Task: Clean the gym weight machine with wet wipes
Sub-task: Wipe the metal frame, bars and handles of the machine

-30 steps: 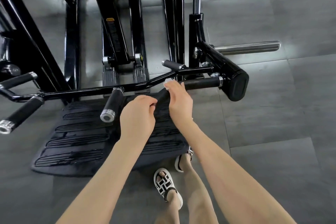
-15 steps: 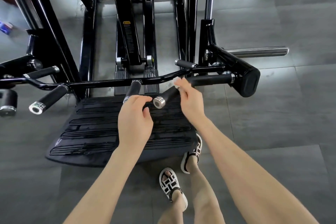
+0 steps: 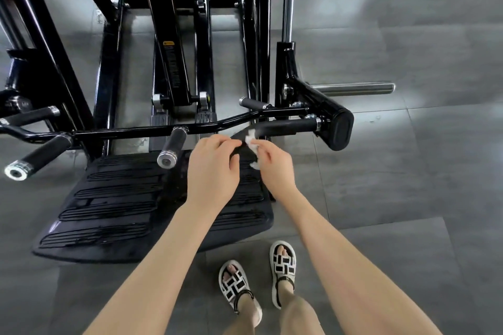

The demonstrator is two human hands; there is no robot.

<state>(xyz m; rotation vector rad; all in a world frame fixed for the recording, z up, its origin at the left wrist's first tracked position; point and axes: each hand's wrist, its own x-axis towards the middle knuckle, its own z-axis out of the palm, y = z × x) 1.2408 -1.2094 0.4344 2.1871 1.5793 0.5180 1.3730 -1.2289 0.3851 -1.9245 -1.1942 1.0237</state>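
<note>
Wet wipe (image 3: 251, 144) was just right of centre frame, scrunched up and pinched between the thumb and fingertips of the right hand (image 3: 273, 164). It was right up by the short grip (image 3: 240, 135) of the weight machine (image 3: 174, 68). The left hand (image 3: 213, 168) was beside it with its fingers curled round the near end of that same grip (as best I could tell, the hand hid most of it).

My read: the left hand was there to steady the bar so it didn't swing while the right one rubbed along it. Balling the wipe up also made a fat damp pad that would hug a round handle better than a flat sheet.

The long grip (image 3: 288, 126) to the right and the left-side grips (image 3: 40, 155) had nothing touching them, so I'd guess they were waiting their turn.

Containers: none that I could see. No wipe pack or bin showed anywhere in frame, so the wipe in hand was the only one visible. Footplate (image 3: 130, 198) sat lower left, under the hands.
</note>
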